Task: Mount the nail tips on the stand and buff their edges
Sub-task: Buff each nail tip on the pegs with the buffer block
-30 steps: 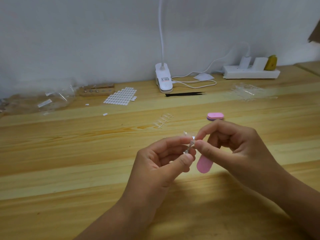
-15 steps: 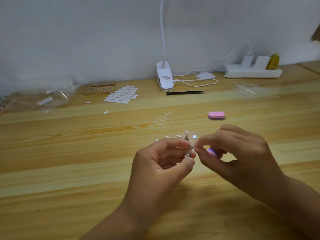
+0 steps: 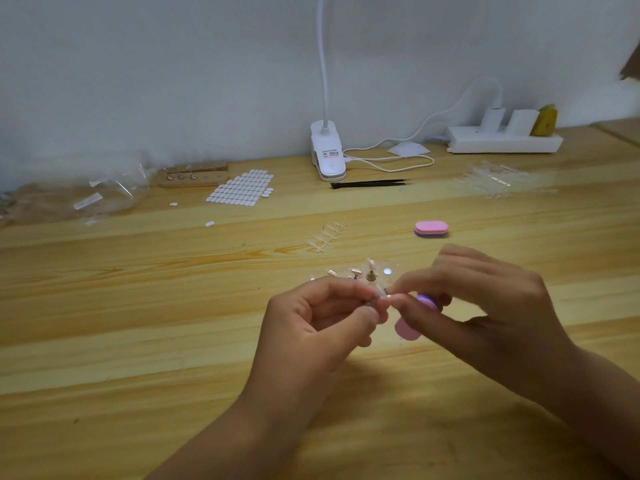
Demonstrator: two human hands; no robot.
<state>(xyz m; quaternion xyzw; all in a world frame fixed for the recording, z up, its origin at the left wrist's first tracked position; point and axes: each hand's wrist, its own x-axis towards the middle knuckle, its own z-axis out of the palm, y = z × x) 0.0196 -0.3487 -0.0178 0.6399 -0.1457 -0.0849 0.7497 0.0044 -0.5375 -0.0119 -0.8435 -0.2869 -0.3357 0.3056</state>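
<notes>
Over bare counter point(image 3: 138, 323), the left hand point(image 3: 311, 327) pinches a small nail-tip holder point(image 3: 375, 299) while the right hand point(image 3: 485, 306) clasps a pink buffer point(image 3: 407, 329) against its edge.

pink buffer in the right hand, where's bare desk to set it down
Bare wood runs along the near edge of the wooden desk, left of the left hand, and between the spare pink buffer block and the right hand's far right. Crowded: the back strip by the white sticker sheet, black tweezers, and the clear nail stand.
</notes>
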